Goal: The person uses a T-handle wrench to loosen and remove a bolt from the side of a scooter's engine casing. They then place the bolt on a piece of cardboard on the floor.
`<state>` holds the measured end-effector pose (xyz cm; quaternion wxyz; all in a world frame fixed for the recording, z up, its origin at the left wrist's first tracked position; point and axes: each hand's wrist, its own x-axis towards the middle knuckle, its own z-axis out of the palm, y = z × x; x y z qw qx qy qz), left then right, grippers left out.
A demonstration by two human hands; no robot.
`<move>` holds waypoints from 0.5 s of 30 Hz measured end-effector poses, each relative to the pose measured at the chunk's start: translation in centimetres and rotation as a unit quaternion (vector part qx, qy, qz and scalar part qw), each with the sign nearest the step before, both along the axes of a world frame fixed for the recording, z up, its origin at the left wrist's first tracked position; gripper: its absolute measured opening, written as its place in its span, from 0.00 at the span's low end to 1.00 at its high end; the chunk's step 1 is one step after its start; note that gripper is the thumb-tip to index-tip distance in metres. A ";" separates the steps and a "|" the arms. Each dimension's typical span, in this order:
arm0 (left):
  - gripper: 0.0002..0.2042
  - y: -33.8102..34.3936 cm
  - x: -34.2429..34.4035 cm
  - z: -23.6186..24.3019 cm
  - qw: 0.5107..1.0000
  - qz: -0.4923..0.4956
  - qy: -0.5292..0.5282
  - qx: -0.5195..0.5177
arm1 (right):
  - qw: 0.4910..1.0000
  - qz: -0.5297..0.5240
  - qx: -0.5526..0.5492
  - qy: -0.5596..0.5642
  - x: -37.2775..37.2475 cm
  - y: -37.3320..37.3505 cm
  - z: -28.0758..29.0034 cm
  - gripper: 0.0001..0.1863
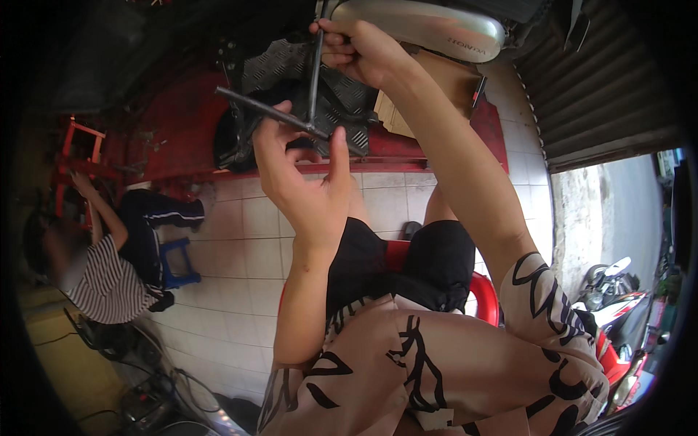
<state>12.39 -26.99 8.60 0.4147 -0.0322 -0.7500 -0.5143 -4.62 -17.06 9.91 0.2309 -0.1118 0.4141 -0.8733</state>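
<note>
A dark metal T-handle wrench (314,80) stretches between my hands, its shaft pointing away from me toward the vehicle. My left hand (304,178) cups the near end and grips the crossbar, with the thumb by its right end and fingers below it. Farther off, my right hand (360,54) is closed around the upper shaft, close to the silver engine-side cover (429,29). The wrench's far tip lies in shadow, so what it meets is hard to make out. Beneath my hands sit black textured plastic parts (273,69).
A red platform (171,138) carries the parts and a cardboard piece (429,91). At left, another person in a striped shirt (113,287) reaches toward a red metal frame (76,145), near a blue stool (178,261). A ribbed shutter (603,87) and parked motorbikes (611,291) are on the right.
</note>
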 end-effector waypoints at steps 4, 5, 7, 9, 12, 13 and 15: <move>0.23 -1.2 -0.7 0.4 0.952 0.064 0.033 -0.298 | 0.998 0.046 -0.007 -0.031 1.0 0.7 -0.6 0.12; 0.22 -2.0 -0.7 0.7 0.941 0.057 0.028 -0.332 | 0.996 0.085 0.012 0.014 1.8 0.9 -0.4 0.14; 0.19 -2.1 -0.6 1.1 0.926 0.057 0.015 -0.373 | 0.986 0.160 0.020 0.038 2.8 1.4 -0.4 0.13; 0.17 -1.5 0.0 1.6 0.919 0.068 -0.013 -0.389 | 0.982 0.184 0.013 0.033 3.1 1.5 -0.1 0.11; 0.17 -1.6 -0.5 1.6 0.900 0.027 -0.005 -0.434 | 0.980 0.197 0.005 0.030 2.6 2.1 -0.5 0.09; 0.17 -1.8 -0.6 1.9 0.891 -0.003 -0.005 -0.455 | 0.980 0.198 0.001 0.024 2.6 2.3 -0.7 0.09; 0.16 -2.4 -1.0 3.2 0.864 -0.059 -0.023 -0.500 | 0.979 0.203 0.000 0.008 2.5 2.5 -0.7 0.10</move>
